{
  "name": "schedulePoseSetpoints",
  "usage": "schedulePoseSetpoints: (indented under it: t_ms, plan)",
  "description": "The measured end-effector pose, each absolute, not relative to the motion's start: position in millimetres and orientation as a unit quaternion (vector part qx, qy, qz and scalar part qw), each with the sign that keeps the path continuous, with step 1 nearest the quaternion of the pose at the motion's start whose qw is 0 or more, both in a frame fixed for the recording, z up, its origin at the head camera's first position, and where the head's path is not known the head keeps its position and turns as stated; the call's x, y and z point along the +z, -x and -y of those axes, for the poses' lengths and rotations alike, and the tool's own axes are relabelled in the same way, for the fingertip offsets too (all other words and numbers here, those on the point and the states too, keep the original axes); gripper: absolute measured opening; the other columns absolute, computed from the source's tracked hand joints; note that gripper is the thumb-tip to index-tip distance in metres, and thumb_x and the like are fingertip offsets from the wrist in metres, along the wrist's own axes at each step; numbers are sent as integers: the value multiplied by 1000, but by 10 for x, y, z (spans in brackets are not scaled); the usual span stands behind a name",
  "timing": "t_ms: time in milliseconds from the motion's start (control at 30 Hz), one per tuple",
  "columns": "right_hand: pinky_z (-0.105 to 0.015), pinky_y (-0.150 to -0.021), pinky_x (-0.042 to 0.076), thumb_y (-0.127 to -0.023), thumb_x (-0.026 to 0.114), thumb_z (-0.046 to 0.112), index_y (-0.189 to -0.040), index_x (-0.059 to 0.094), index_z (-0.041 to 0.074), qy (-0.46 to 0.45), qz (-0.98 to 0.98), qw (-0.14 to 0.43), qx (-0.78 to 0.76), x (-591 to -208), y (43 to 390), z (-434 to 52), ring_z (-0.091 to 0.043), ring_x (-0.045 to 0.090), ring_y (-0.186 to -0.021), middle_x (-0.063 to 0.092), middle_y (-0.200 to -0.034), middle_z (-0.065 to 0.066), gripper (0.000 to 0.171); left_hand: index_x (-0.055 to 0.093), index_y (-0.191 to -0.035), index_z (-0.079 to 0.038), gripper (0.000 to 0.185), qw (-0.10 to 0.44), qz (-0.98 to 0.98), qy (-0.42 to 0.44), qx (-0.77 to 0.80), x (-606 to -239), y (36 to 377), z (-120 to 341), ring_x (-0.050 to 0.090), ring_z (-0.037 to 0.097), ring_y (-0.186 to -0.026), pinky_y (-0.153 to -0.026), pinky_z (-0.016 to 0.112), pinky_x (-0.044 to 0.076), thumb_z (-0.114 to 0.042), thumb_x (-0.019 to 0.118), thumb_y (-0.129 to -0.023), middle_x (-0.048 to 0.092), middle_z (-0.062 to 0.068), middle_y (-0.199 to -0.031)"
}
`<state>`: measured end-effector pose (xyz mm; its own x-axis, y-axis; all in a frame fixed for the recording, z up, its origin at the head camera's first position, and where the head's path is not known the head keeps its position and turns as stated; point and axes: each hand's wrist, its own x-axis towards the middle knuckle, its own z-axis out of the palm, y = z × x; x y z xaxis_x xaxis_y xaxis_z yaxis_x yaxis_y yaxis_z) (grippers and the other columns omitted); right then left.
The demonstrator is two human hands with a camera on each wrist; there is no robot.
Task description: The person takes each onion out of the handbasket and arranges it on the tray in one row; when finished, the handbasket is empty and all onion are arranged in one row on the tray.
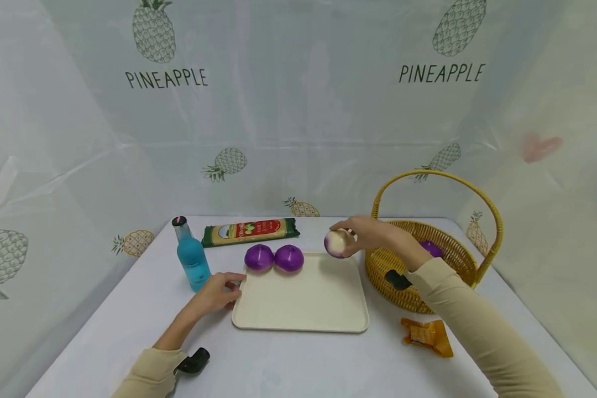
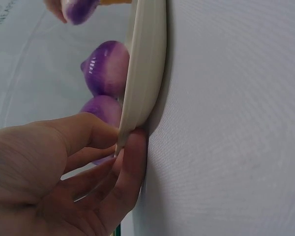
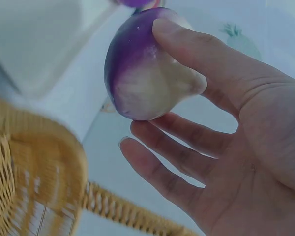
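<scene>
My right hand (image 1: 365, 235) holds a purple-and-white onion (image 1: 337, 243) in the air, between the wicker basket (image 1: 457, 271) and the cream tray (image 1: 303, 301). In the right wrist view the thumb and fingers (image 3: 187, 54) curl round that onion (image 3: 145, 73). Two purple onions (image 1: 260, 257) (image 1: 289, 258) sit side by side at the tray's far edge. My left hand (image 1: 219, 293) rests at the tray's left rim. Up close, its fingers (image 2: 130, 157) touch the tray's edge (image 2: 145, 73).
A blue bottle (image 1: 191, 257) stands left of the tray, near my left hand. A green noodle packet (image 1: 249, 231) lies behind the tray. Another purple onion (image 1: 431, 248) lies inside the basket. An orange snack wrapper (image 1: 427, 336) lies in front of the basket.
</scene>
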<state>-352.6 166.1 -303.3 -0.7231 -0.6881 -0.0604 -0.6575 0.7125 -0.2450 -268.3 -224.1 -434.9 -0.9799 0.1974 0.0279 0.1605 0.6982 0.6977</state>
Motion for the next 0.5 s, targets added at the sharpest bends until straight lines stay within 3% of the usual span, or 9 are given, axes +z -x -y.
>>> schedulePoseSetpoints:
  t_ms: [167,367,500]
  plan:
    - [-43,-94,49,-82,78,29,-141,53,12,366,-921,90,-102,-3153,3531,-1490,-25,57,-109,63,-128,-10,66,63,-127,1,43,24,-920,-97,378,-4355,2686,2239,60,13,-66,-54,25,57,0,65,-84,67,14,-98]
    - [-39,-86,48,-81,79,30,-140,54,15,351,-928,100,-80,-3329,3574,-1326,-23,56,-103,63,-128,-9,66,64,-127,1,43,22,-920,-94,379,-4357,2684,2240,60,14,-64,-54,25,57,0,65,-84,67,14,-98]
    - [-44,-96,48,-81,79,31,-140,55,18,338,-931,109,-79,-3438,3607,-1240,-24,56,-116,62,-132,-9,65,63,-127,0,43,22,-921,-91,377,-4364,2681,2240,60,13,-65,-55,25,57,0,65,-84,67,15,-99]
